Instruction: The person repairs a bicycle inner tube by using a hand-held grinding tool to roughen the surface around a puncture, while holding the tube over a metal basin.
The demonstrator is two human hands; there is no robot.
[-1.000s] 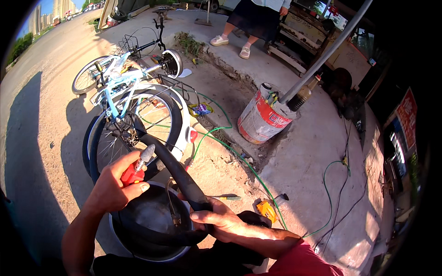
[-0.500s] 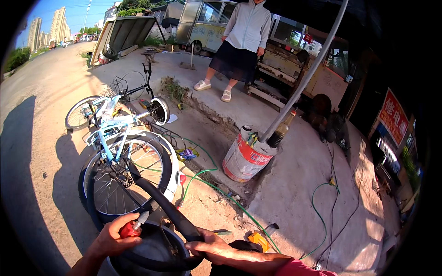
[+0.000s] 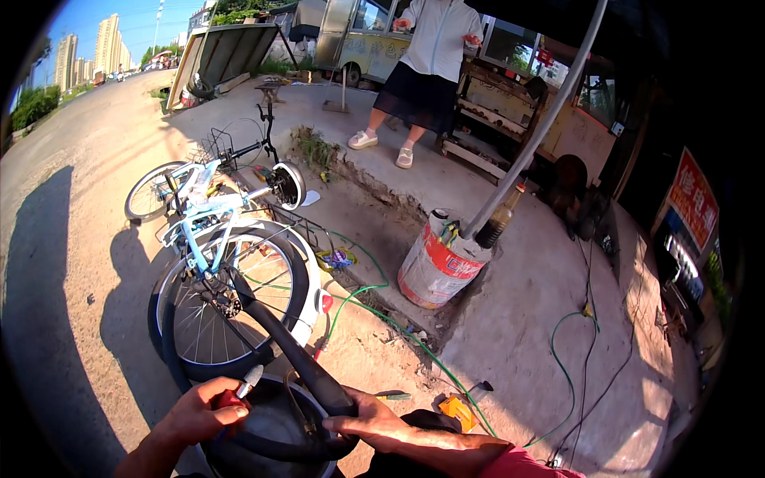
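Observation:
My left hand (image 3: 191,416) is closed around a small red-bodied tool (image 3: 229,398) with a grey, rounded tip pointing up; its exact kind is unclear. A black inner tube (image 3: 288,344) runs from the wheel of a light-blue bicycle (image 3: 191,239) lying on its side, and my right hand (image 3: 373,422) grips it. The tube loops on across a round metal basin (image 3: 275,405) below my hands. The tool's tip is held beside the tube, apart from it. Some fingers of my right hand are hidden behind the tube.
A paint bucket (image 3: 438,267) holds a pole (image 3: 542,119) and a bottle (image 3: 498,223). Green hose (image 3: 414,338) crosses the ground. An orange-yellow object (image 3: 457,414) lies near my right forearm. A person (image 3: 430,56) stands beyond a broken concrete edge (image 3: 374,191).
The whole view has shifted a little, so the scene sits farther right. The standing person has raised both hands from their sides. My hands keep their holds on the tool and tube.

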